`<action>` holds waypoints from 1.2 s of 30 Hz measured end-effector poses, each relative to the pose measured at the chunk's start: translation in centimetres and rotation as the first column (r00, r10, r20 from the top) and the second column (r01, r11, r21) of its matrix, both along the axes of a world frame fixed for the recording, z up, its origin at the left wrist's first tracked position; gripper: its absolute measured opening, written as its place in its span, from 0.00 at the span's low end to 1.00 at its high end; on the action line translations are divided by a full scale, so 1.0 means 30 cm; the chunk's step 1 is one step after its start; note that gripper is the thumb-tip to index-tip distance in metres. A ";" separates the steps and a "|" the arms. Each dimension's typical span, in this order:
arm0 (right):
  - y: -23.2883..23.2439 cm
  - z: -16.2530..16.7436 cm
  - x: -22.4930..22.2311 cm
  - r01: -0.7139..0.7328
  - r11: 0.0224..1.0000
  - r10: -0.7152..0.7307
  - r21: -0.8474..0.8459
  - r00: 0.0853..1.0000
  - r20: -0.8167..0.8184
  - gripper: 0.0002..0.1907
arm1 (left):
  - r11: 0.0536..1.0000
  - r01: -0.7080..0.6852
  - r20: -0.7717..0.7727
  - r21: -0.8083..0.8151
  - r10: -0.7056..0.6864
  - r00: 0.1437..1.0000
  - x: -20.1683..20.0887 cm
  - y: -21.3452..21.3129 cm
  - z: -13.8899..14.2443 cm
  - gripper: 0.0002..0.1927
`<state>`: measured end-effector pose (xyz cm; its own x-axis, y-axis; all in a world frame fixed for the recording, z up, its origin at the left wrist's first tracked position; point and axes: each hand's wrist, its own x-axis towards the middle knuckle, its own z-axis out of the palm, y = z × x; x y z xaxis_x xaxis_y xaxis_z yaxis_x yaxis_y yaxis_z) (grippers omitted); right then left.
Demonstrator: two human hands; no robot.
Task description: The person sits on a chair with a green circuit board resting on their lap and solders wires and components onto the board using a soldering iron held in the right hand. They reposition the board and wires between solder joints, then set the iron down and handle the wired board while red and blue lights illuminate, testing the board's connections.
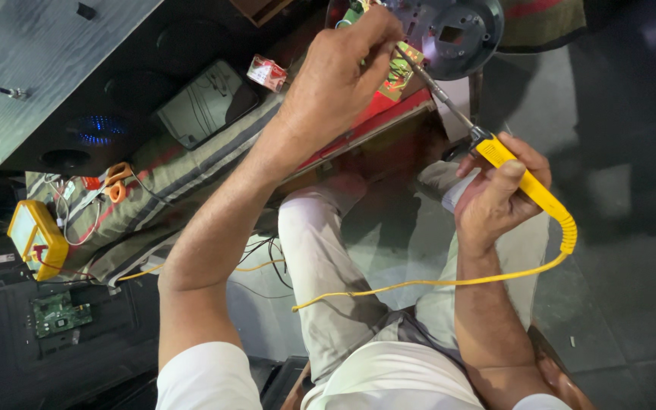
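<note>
Soldering iron [521,178] with a yellow handle sits in the right hand [495,197], which is clenched around the grip just off the near edge of the workbench, above the person's lap. Its metal shaft runs up and left, and the tip meets the left hand [339,72] at a small circuit piece [400,68] with green and red showing on it. The left hand pinches something thin at that spot; whether it is wire or solder is too small to tell. A coiled yellow cord [434,283] trails from the handle across the light trousers.

Just beyond the tip, at the far edge of the workbench, lies a round grey housing [457,30] with a square opening in its middle. The workbench is covered with a striped cloth [168,182] in green, grey and red. On it, towards the left, lie orange-handled scissors [118,181], a dark flat device [206,102] with pale lines on its face, and a small red and white box [266,73]. A black speaker cabinet [55,83] with a blue-lit ring stands at the far left corner. A yellow multimeter [36,239] rests at the left edge, and a green circuit board [58,313] lies below it. The floor [616,190] is dark, smooth tile.
</note>
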<state>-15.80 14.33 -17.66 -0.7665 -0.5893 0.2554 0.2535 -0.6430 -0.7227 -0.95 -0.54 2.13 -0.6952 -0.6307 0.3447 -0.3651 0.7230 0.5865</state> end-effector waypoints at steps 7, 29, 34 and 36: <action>0.018 0.016 -0.022 0.042 0.992 -0.042 0.118 0.999 -0.001 0.22 | 0.991 -0.121 -0.040 0.061 0.124 0.992 -0.006 0.010 0.003 0.07; -0.002 0.057 -0.047 0.231 0.970 -0.231 0.080 0.973 -0.010 0.22 | 0.958 -0.017 0.093 -0.287 0.045 0.995 0.042 0.056 -0.056 0.12; -0.004 0.051 -0.055 0.252 0.967 -0.252 0.025 0.968 0.000 0.19 | 0.954 0.002 0.187 -0.301 0.057 0.981 0.039 0.053 -0.031 0.10; -0.007 0.040 -0.057 0.256 0.967 -0.256 0.016 0.966 0.029 0.18 | 0.948 0.027 0.213 -0.318 0.044 0.976 0.035 0.051 -0.021 0.09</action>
